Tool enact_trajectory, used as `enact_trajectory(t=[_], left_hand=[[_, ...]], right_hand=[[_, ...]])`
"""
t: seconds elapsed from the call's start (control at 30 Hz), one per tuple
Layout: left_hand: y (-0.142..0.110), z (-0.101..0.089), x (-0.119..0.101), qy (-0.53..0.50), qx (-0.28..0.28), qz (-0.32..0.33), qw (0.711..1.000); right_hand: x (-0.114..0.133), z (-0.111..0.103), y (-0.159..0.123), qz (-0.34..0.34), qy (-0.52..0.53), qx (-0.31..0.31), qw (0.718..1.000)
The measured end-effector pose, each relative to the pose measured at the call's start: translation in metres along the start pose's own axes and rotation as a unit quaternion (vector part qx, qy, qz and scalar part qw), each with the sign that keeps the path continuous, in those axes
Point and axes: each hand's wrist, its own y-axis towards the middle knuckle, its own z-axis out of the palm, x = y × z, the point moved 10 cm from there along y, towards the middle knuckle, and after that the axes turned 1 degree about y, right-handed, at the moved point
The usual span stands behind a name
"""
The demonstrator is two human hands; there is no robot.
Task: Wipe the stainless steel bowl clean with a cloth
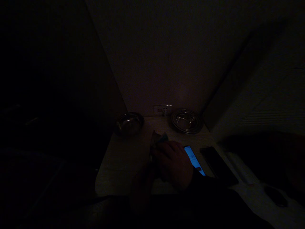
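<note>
The view is very dark. Over the small wooden table, my right hand [175,162] is closed, its fingers bent around a thin dark object with a pointed top corner [153,133]. A teal piece [163,137] sticks up above the fingers; whether it belongs to the same object I cannot tell. My left hand [140,184] is a dim shape lower down, close against the right one, and its fingers are lost in shadow. Just beside my right wrist lies a phone with a lit blue screen [194,160].
Two shiny metal bowls, a left one [130,123] and a right one [186,121], stand at the table's back. Between them is a wall socket [162,109]. A dark flat phone-like slab [219,165], a pale strip [239,167] and a dark oval object [275,196] lie to the right.
</note>
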Motion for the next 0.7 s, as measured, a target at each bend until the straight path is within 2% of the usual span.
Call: enact_trajectory(t=[0.1,0.3,0.5,0.6,0.7], left_hand=[[0.001,0.0,-0.002,0.002,0.001,-0.002,1.0],[0.0,-0.004,-0.001,0.004,-0.008,-0.002,1.0],[0.001,-0.001,0.001,-0.002,-0.011,0.004,1.0],[0.002,-0.004,0.002,-0.004,-0.021,0.004,1.0],[0.002,-0.008,0.009,-0.003,-0.036,-0.005,0.999]], right_hand=[[-0.007,0.006,0.003,0.025,-0.01,0.02,0.999],[0.012,-0.004,-0.014,-0.006,0.021,-0.022,1.0],[-0.013,0.005,0.009,0.036,0.011,0.01,0.999],[-0.003,0.004,0.003,0.02,0.033,-0.021,0.999],[0.014,-0.004,-0.02,0.009,0.032,-0.079,0.996]])
